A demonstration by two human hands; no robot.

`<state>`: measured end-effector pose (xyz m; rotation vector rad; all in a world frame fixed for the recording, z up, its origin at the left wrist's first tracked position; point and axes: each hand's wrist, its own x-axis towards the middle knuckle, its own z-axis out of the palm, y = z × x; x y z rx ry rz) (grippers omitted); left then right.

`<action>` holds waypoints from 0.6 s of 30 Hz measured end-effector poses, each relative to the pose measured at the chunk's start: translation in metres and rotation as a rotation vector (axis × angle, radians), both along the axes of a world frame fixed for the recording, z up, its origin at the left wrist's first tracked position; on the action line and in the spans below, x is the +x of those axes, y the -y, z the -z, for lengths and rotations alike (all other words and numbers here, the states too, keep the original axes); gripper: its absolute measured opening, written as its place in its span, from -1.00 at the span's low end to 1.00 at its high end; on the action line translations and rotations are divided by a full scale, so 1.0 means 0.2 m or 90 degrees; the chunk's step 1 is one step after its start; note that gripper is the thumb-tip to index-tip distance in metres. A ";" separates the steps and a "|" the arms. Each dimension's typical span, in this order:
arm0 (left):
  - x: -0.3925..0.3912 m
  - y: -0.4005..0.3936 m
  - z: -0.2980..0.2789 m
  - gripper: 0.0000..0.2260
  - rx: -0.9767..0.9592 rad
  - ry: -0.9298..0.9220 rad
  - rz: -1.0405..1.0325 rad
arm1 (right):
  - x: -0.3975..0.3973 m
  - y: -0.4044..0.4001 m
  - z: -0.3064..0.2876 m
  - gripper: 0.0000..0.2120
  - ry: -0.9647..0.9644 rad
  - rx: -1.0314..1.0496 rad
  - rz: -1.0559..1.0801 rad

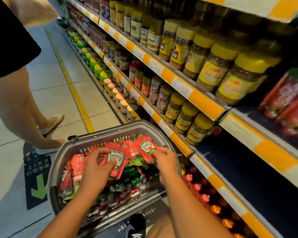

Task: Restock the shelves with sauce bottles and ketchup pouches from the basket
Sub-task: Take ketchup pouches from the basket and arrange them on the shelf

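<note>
Both hands are down in the grey basket (100,134) on the floor right now, which is packed with red ketchup pouches and some green-wrapped packs underneath. My left hand (95,169) has its grip curled round one ketchup pouch (116,162), thumb across the front of the label, pouch lifted a bit above the pile. My right hand (165,160) is pinching another pouch (146,148) by its lower edge, label facing up (Heinz logo is readable on both). The two pouches sit just beside each other near the far rim of the basket.

The basket is parked right against the shelving on my right. The lower shelf (248,177) beside it has a dark bare stretch, and there's a row of red-capped bottles (203,191) on the level below. Above that, jars with yellow lids (201,127) line the shelf next to the gap, and more red pouches (286,103) lean on the shelf further right.

Someone else is standing to the left on the tiled floor (46,79), only legs and a pale flat shoe (53,122) showing, near a floor sticker with a green arrow (39,186).
</note>
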<state>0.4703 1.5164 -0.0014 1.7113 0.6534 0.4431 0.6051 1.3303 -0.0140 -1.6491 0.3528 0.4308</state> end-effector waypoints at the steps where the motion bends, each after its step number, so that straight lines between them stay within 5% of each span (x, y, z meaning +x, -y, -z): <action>1: 0.01 0.04 -0.03 -0.70 -0.020 0.010 0.004 | -0.02 0.04 -0.03 -0.79 -0.003 0.026 0.013; 8: 0.05 0.30 -0.23 -0.50 -0.189 0.076 0.088 | -0.20 0.38 -0.21 -0.84 -0.005 0.180 0.089; 18: 0.13 0.74 -0.53 -0.66 -0.288 0.123 0.261 | -0.50 0.88 -0.51 -0.46 0.161 0.197 0.080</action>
